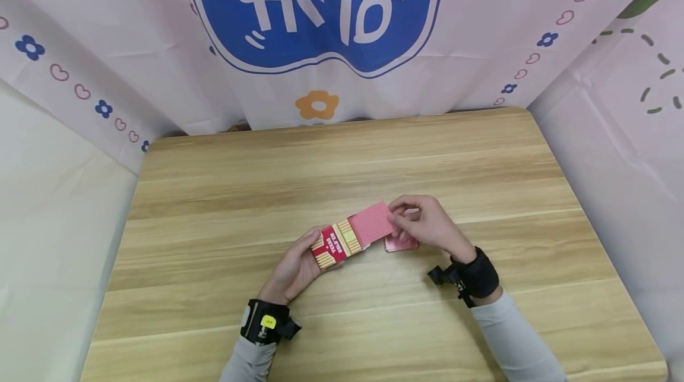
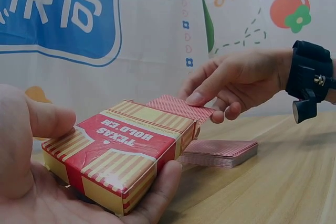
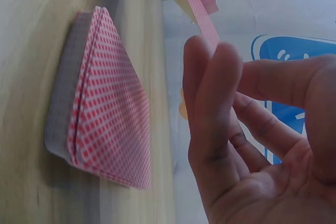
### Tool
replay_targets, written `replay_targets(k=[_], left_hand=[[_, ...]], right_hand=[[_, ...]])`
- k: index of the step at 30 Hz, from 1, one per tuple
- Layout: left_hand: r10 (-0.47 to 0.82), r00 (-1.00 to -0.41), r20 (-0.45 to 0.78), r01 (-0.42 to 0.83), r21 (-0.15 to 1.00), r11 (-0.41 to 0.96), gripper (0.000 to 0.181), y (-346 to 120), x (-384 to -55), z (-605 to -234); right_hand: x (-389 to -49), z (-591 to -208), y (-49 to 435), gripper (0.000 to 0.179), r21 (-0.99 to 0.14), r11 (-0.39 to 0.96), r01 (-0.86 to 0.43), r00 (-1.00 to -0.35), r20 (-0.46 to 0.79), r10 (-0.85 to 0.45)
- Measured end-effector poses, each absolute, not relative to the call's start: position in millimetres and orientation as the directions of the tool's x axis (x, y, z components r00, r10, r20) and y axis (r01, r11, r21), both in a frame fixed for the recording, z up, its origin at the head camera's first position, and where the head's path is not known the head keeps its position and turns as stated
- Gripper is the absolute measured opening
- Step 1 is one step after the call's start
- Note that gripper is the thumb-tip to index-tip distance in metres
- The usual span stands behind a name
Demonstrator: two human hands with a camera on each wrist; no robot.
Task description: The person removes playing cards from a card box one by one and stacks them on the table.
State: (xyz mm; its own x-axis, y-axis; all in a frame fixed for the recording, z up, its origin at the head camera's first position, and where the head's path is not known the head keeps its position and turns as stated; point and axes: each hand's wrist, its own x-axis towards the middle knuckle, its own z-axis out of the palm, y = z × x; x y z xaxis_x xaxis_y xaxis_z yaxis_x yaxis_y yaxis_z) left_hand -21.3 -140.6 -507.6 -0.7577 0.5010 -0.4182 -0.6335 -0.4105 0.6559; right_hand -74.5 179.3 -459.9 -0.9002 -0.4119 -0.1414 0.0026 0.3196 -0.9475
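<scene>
My left hand [image 1: 296, 266] grips a red and yellow striped card box [image 2: 118, 142] marked "TEXAS HOLD'EM", thumb along one side and fingers beneath. Out of the box's end facing right juts a playing card [image 1: 370, 223] with a red checked back. Between thumb and fingertips, my right hand [image 1: 427, 224] pinches the outer end of that card; whether it is a single card cannot be told. Below the right hand, a stack of playing cards [image 3: 107, 103] with the same backs lies on the table, its top cards slightly askew.
The wooden table [image 1: 224, 192] spans the area under both hands. Behind it hangs a printed white curtain [image 1: 459, 73] with a blue sign, and more white cloth [image 1: 609, 150] borders the right side. Each wrist wears a black strap with a small camera.
</scene>
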Motion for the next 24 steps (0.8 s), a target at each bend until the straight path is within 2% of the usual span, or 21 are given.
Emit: replay_targets(k=[10,17,24], left_hand=[[0.499,-0.757,-0.421,-0.634,0.657,-0.408,0.058,-139,-22,-507],[0.496,-0.754,-0.431,-0.639,0.654,-0.405,0.058,-139,-21,-507],[0.49,-0.755,-0.436,-0.639,0.655,-0.402,0.058,-139,-22,-507]], right_hand=[[-78,-457,189,0.023,-0.956,0.29,0.032,-0.887,-0.161,-0.433],[-83,-454,202,0.027,-0.957,0.289,-0.041,-0.908,-0.085,-0.41],[-89,-454,212,0.022,-0.969,0.248,0.012,-0.929,-0.102,-0.355]])
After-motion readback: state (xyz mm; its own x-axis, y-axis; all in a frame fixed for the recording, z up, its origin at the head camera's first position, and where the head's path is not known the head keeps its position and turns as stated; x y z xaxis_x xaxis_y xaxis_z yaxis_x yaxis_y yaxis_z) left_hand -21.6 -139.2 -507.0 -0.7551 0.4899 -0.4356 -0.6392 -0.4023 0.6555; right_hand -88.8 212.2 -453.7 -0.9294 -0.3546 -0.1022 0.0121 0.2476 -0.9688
